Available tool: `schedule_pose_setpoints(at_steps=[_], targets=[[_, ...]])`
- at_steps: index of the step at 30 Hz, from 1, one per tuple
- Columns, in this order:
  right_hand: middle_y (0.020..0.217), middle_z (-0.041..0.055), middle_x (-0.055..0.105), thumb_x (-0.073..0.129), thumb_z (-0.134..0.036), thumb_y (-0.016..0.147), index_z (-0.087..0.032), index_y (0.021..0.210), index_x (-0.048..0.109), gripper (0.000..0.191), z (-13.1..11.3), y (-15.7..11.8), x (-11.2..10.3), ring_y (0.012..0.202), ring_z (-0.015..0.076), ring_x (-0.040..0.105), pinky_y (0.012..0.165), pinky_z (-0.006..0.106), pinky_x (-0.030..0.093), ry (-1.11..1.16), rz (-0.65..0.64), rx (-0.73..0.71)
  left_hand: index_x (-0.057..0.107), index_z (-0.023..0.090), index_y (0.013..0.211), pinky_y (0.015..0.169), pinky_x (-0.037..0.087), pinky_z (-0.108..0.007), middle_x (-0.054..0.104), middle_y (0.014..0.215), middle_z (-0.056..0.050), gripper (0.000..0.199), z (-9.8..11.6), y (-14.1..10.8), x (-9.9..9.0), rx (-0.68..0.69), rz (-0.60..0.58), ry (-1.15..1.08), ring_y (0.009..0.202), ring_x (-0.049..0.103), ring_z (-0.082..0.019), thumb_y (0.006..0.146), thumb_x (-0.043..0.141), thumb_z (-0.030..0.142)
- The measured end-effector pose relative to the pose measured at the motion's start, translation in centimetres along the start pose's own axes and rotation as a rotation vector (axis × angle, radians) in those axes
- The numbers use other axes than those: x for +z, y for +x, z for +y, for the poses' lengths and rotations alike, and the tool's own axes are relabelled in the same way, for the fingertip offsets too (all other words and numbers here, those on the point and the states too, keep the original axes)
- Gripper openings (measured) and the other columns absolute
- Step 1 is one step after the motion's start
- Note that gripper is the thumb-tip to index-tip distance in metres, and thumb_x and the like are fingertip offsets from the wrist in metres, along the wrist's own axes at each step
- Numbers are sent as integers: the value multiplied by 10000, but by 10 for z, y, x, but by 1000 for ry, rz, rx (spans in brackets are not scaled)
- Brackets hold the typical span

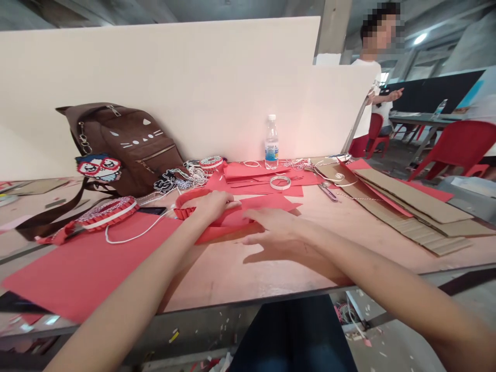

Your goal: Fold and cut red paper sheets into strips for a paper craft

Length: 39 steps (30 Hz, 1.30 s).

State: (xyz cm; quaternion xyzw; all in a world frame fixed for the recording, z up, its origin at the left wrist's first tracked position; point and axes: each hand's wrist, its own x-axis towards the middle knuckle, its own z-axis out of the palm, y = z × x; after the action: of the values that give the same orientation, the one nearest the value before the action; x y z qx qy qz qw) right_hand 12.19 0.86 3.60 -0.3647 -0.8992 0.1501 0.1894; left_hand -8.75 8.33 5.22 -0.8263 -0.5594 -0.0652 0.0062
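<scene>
A red paper piece (228, 219) with a curved, pleated band at its left end lies on the table in the middle. My left hand (215, 206) rests on it, fingers bent and pressed on the paper; whether they pinch it is hard to make out. My right hand (271, 225) is at the paper's right part, its fingers apart, the thumb spread low over the table. Behind the hands lie more red sheets (310, 178) and a roll of tape (280, 182). A large red sheet (96, 263) lies to the left, with a round red-and-white pleated piece (110, 213) beyond it.
A brown backpack (132, 150) leans on the white partition (174, 77) behind tangled string (186, 178). A water bottle (272, 144) stands at the back. Cardboard strips (414, 206) and a cutter (328, 192) lie right. A person (366, 103) stands beyond the partition, near red chairs (457, 150).
</scene>
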Motion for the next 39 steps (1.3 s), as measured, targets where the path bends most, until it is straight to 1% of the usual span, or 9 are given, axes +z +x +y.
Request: schedule_pose_setpoints(at_steps=[4, 8, 14, 17, 20, 25, 30, 36, 39], targets=[[1173, 59, 632, 524, -668, 815, -309, 1188, 618, 527, -8, -4, 1, 1021, 274, 568, 781, 336, 410, -140, -14, -90, 598, 194, 592, 702, 408, -344, 595, 589, -43, 452, 1, -1, -4, 0, 1, -27, 639, 542, -224, 854, 456, 534], [1039, 85, 646, 476, -604, 878, -264, 1102, 677, 454, 2, 4, 5, 919, 256, 577, 728, 330, 403, -248, -109, -43, 633, 190, 645, 725, 416, -342, 626, 638, -59, 402, 4, 0, -6, -9, 27, -33, 679, 574, -241, 856, 464, 487], [953, 72, 667, 442, -260, 921, -179, 912, 664, 237, 13, 12, 15, 878, 213, 588, 761, 322, 383, -407, 19, -82, 642, 197, 679, 618, 369, -293, 666, 705, -44, 422, 7, -4, -11, 24, 81, -113, 694, 578, -220, 854, 446, 527], [842, 55, 678, 501, -238, 862, -185, 821, 628, 144, 12, 12, 14, 782, 208, 602, 670, 305, 369, -422, 35, 18, 553, 188, 564, 539, 299, -270, 563, 549, -4, 471, 11, -6, -13, 43, 55, -168, 560, 507, -166, 854, 443, 543], [861, 46, 689, 490, -248, 871, -199, 923, 614, 143, 16, 15, 10, 745, 206, 612, 583, 292, 330, -380, 30, 125, 538, 186, 547, 499, 252, -267, 519, 507, 11, 506, 14, -7, -15, 52, 23, -201, 514, 478, -149, 864, 417, 562], [1128, 56, 641, 499, -254, 884, -203, 1130, 550, 256, 25, 19, 8, 861, 207, 616, 588, 274, 322, -306, 83, 123, 681, 201, 792, 564, 355, -276, 701, 771, -26, 439, 14, -7, -10, 72, 42, -209, 723, 615, -210, 831, 490, 593], [1047, 61, 628, 525, -229, 873, -181, 1039, 595, 186, 33, 18, 13, 848, 180, 596, 631, 256, 336, -221, 62, 121, 619, 177, 1090, 756, 434, -325, 682, 1097, -91, 462, 19, -6, 0, 146, 198, -136, 943, 623, -257, 855, 495, 554], [910, 49, 619, 553, -179, 842, -179, 938, 653, 139, 41, 18, 7, 797, 165, 565, 638, 255, 340, -182, 43, 146, 652, 175, 787, 682, 430, -308, 694, 807, -65, 509, 31, -11, 0, 235, -66, -265, 728, 608, -214, 917, 329, 547], [894, 74, 621, 528, -147, 848, -167, 878, 673, 149, 36, 20, -1, 839, 204, 555, 694, 302, 340, -407, 59, 109, 670, 160, 892, 820, 455, -315, 714, 960, -99, 557, 30, -13, -5, 219, -131, -395, 886, 634, -223, 945, 225, 491]])
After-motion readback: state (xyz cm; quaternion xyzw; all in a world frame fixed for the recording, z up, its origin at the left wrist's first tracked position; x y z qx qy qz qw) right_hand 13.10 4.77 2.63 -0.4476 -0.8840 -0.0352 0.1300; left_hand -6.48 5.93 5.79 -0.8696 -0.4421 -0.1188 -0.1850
